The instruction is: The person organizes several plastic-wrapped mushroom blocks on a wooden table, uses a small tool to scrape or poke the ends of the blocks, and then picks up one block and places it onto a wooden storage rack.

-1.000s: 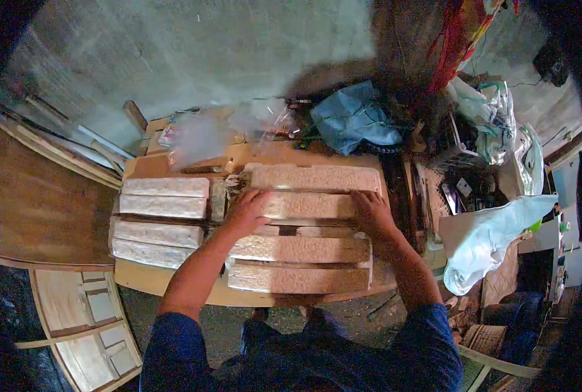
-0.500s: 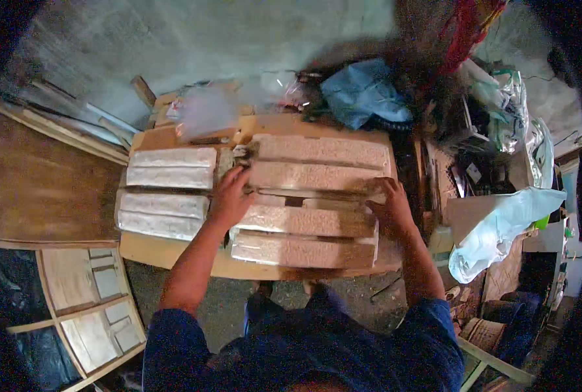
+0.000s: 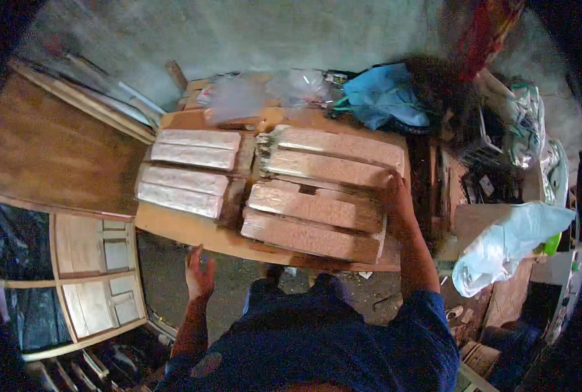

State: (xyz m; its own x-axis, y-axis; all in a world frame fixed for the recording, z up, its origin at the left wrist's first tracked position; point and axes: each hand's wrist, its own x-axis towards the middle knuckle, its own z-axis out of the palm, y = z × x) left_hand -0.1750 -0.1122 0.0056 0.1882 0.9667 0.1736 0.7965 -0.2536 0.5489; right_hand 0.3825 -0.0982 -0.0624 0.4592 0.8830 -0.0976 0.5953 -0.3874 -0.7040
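Long pale panels, their surfaces shiny like clear film, lie on a brown board-topped table (image 3: 173, 227). A shorter whitish pair, a far panel (image 3: 196, 149) and a near panel (image 3: 181, 189), is on the left. Two longer pinkish ones, a far panel (image 3: 340, 153) and a near panel (image 3: 314, 225), lie to the right. My right hand (image 3: 397, 193) is at the right end of the longer panels; its fingers are dark and blurred, so their grip is unclear. Off the table's front edge, my left hand (image 3: 200, 274) hangs with fingers apart, holding nothing.
Clear plastic bags (image 3: 238, 98) and a blue bag (image 3: 385, 98) lie along the table's back, by the wall. A large wooden board (image 3: 62, 137) stands left, above a wooden frame (image 3: 55, 261). At right, a white plastic bag (image 3: 506, 242) hangs over cluttered boxes.
My left hand has left the panels and drawn back towards me, past the table's front edge. My right hand stays at the panels' right end. The view has turned slightly.
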